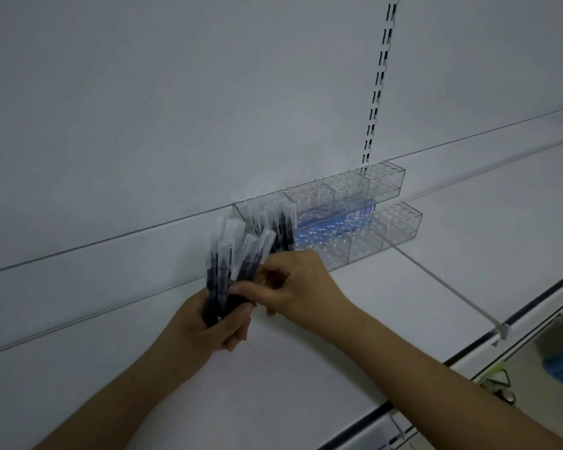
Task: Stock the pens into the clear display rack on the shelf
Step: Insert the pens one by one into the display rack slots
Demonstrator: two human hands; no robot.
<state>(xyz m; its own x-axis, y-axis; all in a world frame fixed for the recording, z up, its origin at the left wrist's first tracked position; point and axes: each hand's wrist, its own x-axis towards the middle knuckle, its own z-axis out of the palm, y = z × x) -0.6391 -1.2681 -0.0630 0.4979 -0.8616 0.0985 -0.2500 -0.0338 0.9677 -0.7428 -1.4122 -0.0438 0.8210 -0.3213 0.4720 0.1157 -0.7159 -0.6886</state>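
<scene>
Left hand (205,323) grips a fanned bundle of capped pens (231,254). Right hand (293,284) pinches one pen from the bundle. Clear display rack (355,196) stands on the shelf (436,254), pens in its left end.

Your shelf (355,306) was white and ran along a white back panel. On it, against the panel, stood a clear rack (364,219) in 2 stepped tiers. A thin divider (449,289) crossed the shelf from the rack to the front edge.
</scene>
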